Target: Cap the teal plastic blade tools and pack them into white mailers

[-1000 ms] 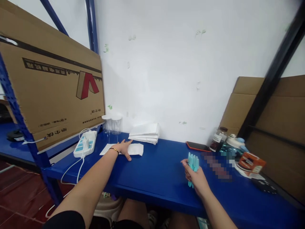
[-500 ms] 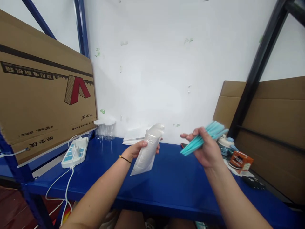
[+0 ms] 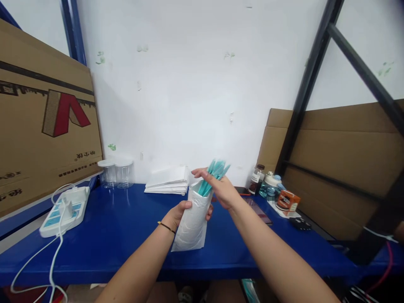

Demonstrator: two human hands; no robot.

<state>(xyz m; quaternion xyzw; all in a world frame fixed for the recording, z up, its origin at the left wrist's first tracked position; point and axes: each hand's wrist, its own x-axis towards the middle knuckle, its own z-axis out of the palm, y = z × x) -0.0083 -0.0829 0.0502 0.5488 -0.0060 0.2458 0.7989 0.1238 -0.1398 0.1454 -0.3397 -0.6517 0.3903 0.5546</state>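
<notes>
My left hand (image 3: 180, 211) is wrapped around a white padded mailer (image 3: 191, 229), thumb on the near side and fingertips showing at its right edge. The mailer stands tilted, mouth up, above the blue table (image 3: 126, 227). In my right hand (image 3: 224, 190) is a bundle of thin teal sticks (image 3: 217, 169); their exact kind cannot be made out. The lower ends of the bundle are inside the mailer's mouth, while the upper ends stick out past my thumb. Part of the bundle is hidden by my right hand and by the mailer.
Flat white mailers (image 3: 167, 180) lie stacked against the wall. Clear jars (image 3: 124, 173) and a white power strip (image 3: 67, 210) are on the left. A dark bottle (image 3: 256, 179), a phone (image 3: 242, 191), a blue-topped bottle (image 3: 270, 185) and an orange box (image 3: 288, 202) stand or lie on the right.
My right hand has moved left with the teal sticks, from apart from the mailer to its mouth. The mailer is now more upright and lower. The view has shifted right.
</notes>
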